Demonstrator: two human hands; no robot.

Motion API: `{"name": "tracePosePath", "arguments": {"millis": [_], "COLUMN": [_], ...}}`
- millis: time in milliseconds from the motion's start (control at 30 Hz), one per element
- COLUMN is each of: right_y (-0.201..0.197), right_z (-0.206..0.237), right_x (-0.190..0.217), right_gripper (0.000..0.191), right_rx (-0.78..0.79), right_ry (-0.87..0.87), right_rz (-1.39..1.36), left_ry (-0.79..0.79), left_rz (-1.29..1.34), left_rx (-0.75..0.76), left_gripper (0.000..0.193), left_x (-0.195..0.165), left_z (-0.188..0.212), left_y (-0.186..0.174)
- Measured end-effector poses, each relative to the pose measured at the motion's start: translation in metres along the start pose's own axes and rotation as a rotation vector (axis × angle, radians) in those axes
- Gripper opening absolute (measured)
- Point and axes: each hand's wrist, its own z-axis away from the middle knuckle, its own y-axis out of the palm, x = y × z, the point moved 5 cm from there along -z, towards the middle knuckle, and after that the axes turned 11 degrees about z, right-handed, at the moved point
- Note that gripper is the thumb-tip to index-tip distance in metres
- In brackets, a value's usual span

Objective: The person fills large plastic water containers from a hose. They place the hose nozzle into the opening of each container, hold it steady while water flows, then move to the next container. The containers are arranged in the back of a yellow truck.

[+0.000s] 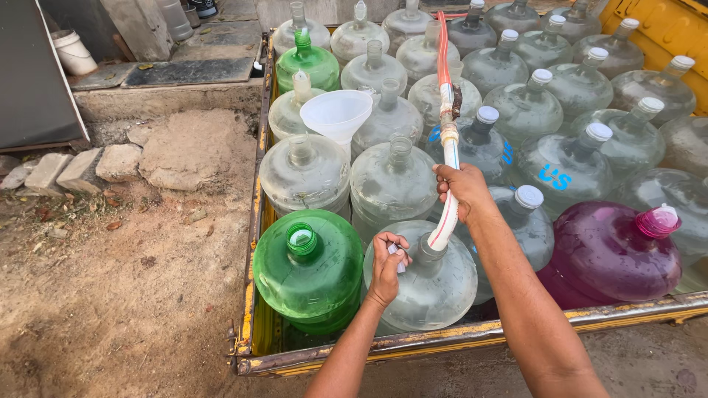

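A white hose (pixel 445 221) goes down into the neck of a big clear jug (pixel 431 284) at the front of a truck bed (pixel 259 324). The right hand (pixel 463 190) is closed around the hose, just above the jug. Higher up, the hose turns red and runs away over the other jugs. The left hand (pixel 386 264) rests on the top of the same clear jug, right beside the hose. Its fingers are curled around a small white thing, maybe a cap, but it is too hidden to tell.

Just to the left of this jug sits a green jug (pixel 310 276) with its top open. To the right lies a purple jug (pixel 608 254) with a pink cap. Behind them stand many more clear jugs, packed close together, some with white caps. A white funnel (pixel 336 114) sits in one of them. Farther back is a smaller green jug (pixel 308 66). Left of the truck bed is brown dirt (pixel 125 295) with some stones (pixel 88 166).
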Motion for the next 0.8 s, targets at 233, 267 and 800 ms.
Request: {"name": "tracePosePath", "arguments": {"millis": [233, 267, 800], "right_y": [0.004, 0.004, 0.013], "right_z": [0.004, 0.003, 0.006], "right_x": [0.0, -0.002, -0.055], "right_gripper": [0.024, 0.024, 0.025], "right_rx": [-0.015, -0.019, -0.043], "right_ry": [-0.006, -0.002, 0.022], "right_rz": [0.017, 0.014, 0.097], "left_ry": [0.014, 0.014, -0.056], "left_rz": [-0.037, -0.031, -0.065], "left_rx": [-0.034, -0.035, -0.108], "left_gripper": [0.02, 0.019, 0.023], "left_x": [-0.006, -0.006, -0.002], "left_z": [0.0, 0.0, 0.001], "left_y": [0.004, 0.005, 0.003]}}
